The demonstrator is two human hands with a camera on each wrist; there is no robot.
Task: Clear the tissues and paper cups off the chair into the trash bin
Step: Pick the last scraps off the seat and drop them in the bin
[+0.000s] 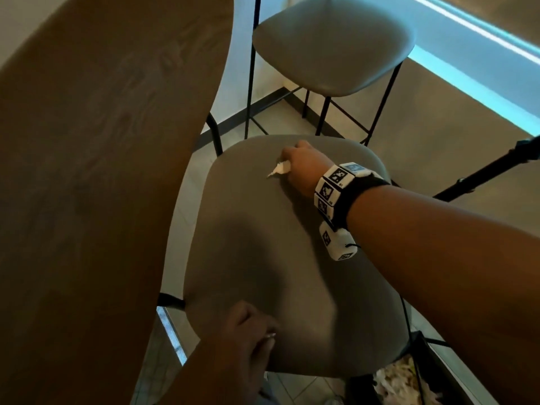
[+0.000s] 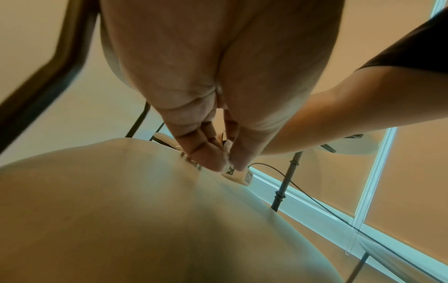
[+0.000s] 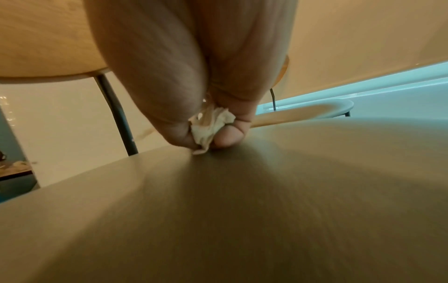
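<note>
Underneath, grey chair seat (image 1: 263,244); tiled floor (image 1: 295,387).

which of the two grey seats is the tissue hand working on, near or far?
The near chair. The right hand pinches a crumpled tissue against the far part of its seat. The far stool stands beyond it, bare.

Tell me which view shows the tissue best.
Right wrist: the crumpled tissue fills the frame centre, pinched by the right hand just above the chair seat. The head view shows it small, poking out of the fist. Left wrist view does not show it clearly.
</note>
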